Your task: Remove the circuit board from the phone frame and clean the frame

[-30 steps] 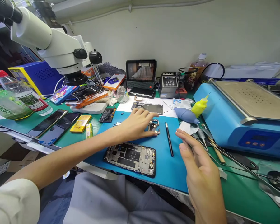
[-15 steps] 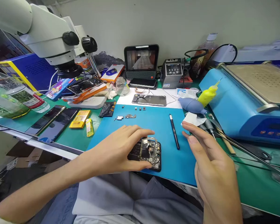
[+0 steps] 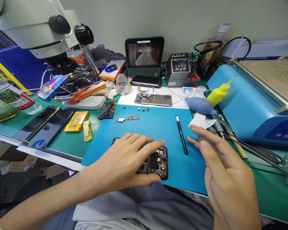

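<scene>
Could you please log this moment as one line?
left hand: flat on opened phone | right hand: open, raised, empty | surface: blue mat

Just right of our left hand a black pen lies on the blue mat. Beyond that hand we see small parts and a phone back. Past our right hand lie a blower, a yellow bottle and a blue machine. Far left of the hands stand a microscope and two phones.

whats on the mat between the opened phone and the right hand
In the head view, a black pen-like tool lies on the blue mat between the phone and the right hand; otherwise bare mat.
</scene>
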`<action>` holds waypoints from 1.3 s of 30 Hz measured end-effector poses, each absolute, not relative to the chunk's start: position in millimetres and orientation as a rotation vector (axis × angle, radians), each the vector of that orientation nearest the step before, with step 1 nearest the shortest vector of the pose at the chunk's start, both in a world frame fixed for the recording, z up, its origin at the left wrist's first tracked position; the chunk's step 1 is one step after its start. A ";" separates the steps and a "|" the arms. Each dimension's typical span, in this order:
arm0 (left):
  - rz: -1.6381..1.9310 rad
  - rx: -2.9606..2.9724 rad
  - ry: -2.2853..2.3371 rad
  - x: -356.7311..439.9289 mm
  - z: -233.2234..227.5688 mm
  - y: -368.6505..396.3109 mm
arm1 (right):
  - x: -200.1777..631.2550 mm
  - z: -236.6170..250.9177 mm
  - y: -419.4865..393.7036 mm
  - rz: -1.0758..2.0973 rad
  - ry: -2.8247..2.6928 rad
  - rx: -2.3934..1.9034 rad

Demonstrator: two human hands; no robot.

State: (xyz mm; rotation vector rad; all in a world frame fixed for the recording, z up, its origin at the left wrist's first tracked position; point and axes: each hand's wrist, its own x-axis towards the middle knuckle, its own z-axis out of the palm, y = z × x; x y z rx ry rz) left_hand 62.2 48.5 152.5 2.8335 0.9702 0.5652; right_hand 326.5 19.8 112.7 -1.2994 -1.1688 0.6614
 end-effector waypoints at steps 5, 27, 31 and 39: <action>0.553 2.824 1.030 64.8 151.6 41.8 | 325.6 114.0 19.8 0.665 -1.173 -1.298; 0.435 2.639 1.070 64.6 152.6 31.9 | 321.5 119.5 17.3 0.637 -1.156 -1.379; 0.465 2.589 1.062 64.5 151.6 34.4 | 322.3 119.6 15.2 0.647 -1.150 -1.418; 0.471 2.578 1.063 67.2 151.5 36.8 | 323.9 121.4 8.6 0.675 -1.314 -1.429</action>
